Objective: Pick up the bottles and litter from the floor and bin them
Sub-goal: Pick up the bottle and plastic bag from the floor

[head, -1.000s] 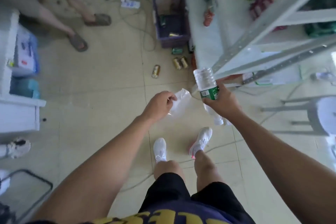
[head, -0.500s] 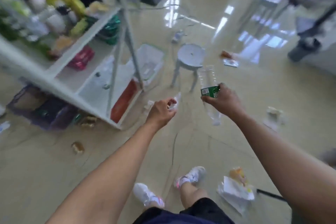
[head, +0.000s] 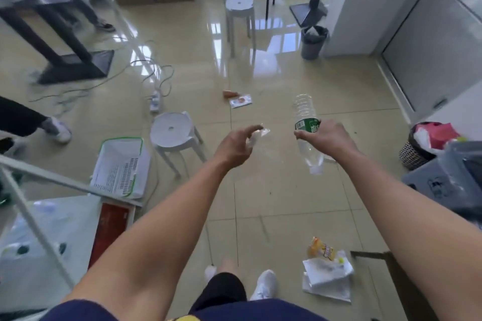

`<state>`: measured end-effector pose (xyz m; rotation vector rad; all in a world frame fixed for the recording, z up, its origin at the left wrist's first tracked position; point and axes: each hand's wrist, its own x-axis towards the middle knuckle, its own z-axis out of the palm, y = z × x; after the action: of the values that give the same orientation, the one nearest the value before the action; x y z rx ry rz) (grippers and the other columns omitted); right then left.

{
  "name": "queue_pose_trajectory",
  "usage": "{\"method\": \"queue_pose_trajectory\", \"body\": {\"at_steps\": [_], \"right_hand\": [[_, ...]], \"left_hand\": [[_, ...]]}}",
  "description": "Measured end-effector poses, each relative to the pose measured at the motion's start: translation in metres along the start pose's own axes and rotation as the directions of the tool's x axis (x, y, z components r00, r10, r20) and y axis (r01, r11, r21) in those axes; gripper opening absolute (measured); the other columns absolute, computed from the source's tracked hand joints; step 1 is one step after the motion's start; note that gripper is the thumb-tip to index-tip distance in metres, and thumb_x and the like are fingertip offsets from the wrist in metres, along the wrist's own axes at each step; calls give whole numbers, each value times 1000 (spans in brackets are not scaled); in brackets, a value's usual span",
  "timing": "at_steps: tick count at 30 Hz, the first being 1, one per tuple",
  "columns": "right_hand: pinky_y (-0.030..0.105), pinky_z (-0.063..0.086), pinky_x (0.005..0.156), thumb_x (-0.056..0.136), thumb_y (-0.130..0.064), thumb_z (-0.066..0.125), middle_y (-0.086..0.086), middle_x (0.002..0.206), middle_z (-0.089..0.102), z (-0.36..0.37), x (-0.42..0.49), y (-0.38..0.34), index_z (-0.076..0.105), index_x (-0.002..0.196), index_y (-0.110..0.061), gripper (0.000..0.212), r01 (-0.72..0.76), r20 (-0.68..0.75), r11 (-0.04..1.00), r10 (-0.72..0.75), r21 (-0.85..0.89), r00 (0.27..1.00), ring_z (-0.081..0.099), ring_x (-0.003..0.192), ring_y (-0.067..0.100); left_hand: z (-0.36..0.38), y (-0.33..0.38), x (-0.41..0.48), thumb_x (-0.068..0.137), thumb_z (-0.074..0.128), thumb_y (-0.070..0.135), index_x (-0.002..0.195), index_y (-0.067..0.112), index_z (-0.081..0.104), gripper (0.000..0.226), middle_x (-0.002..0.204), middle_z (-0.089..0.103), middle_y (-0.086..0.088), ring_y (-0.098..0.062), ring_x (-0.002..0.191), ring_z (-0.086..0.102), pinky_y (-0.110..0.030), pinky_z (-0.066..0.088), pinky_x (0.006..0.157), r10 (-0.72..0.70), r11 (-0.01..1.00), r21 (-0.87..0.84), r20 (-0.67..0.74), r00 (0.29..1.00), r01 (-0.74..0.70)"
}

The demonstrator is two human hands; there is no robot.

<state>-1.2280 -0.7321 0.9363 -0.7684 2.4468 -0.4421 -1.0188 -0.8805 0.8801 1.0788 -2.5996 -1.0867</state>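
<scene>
My right hand [head: 327, 137] grips a clear plastic bottle [head: 305, 112] with a green label around its middle, held upside down with the cap end low. My left hand [head: 236, 147] pinches a crumpled clear plastic wrapper [head: 258, 134] between thumb and fingers. On the floor lie a white paper and yellow snack packet [head: 326, 268] near my right foot, and a flat wrapper [head: 240, 100] with an orange scrap further ahead. A grey bin [head: 313, 43] stands by the far wall. A mesh basket [head: 414, 152] full of rubbish sits at the right.
A low white stool [head: 172, 134] stands left of my hands, a taller white stool [head: 239, 8] farther off. A white basket with papers [head: 121, 167], a metal shelf [head: 39, 190], cables with a power strip [head: 155, 100], a black table base [head: 75, 66] and a person's leg [head: 31, 122] crowd the left.
The view has swung from the shelf side toward the open room. Both hands keep their hold on the bottle and the wrapper.
</scene>
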Motion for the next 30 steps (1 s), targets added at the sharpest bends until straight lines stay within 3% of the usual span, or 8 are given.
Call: {"method": "queue_pose_trajectory", "body": {"at_steps": [5, 9, 14, 17, 20, 23, 30], "right_hand": [[33, 45, 66, 77, -68, 73, 12, 94, 69, -43, 80, 8, 68, 91, -12, 58, -43, -40, 999, 43, 1, 998, 66, 86, 31], [36, 52, 75, 78, -70, 71, 13, 99, 69, -68, 168, -6, 68, 100, -14, 61, -86, -46, 996, 85, -29, 995, 66, 92, 31], [40, 56, 87, 78, -69, 71, 13, 108, 69, -107, 293, -39, 66, 112, -16, 64, -150, -41, 987, 148, -49, 988, 66, 100, 32], [40, 56, 83, 78, -68, 72, 12, 102, 70, -145, 368, -63, 65, 106, -15, 61, -156, -68, 986, 153, -51, 986, 66, 94, 32], [42, 58, 80, 75, -70, 72, 10, 96, 69, -193, 436, -83, 65, 100, -16, 60, -150, -117, 988, 145, -27, 982, 67, 88, 31], [37, 53, 70, 75, -72, 70, 8, 92, 67, -238, 507, -91, 64, 94, -16, 59, -168, -167, 986, 165, -8, 972, 65, 85, 30], [31, 44, 57, 77, -69, 67, 4, 88, 65, -304, 706, -57, 65, 96, -16, 57, -217, -136, 976, 219, 28, 966, 63, 75, 23]], "left_hand": [[12, 27, 104, 94, 58, 15, 132, 44, 64, 49, 103, 66, 8, -15, 99, 64, -19, 40, 78, 15, 999, -34, 56, 998, -13], [20, 21, 202, 93, 59, 13, 135, 38, 64, 49, 122, 69, -1, -22, 110, 63, -28, 48, 92, 28, 999, 26, 141, 990, -31], [23, 8, 329, 93, 56, 10, 139, 35, 61, 52, 129, 64, -2, -23, 121, 58, -37, 47, 103, 34, 992, 107, 270, 962, -65], [5, 14, 407, 90, 54, 6, 140, 35, 59, 58, 135, 61, -1, -21, 128, 56, -30, 45, 104, 28, 984, 151, 380, 925, -92], [-14, 31, 485, 84, 54, 4, 142, 33, 57, 65, 141, 58, 0, -20, 132, 53, -33, 45, 107, 31, 978, 173, 431, 902, -117], [-25, 53, 567, 81, 56, 5, 142, 33, 56, 68, 141, 58, 0, -19, 131, 53, -25, 42, 102, 16, 978, 181, 442, 897, -106], [-4, 94, 770, 80, 56, 0, 143, 26, 55, 69, 132, 58, -9, -27, 122, 55, -35, 45, 106, -50, 989, 150, 418, 907, -15]]}}
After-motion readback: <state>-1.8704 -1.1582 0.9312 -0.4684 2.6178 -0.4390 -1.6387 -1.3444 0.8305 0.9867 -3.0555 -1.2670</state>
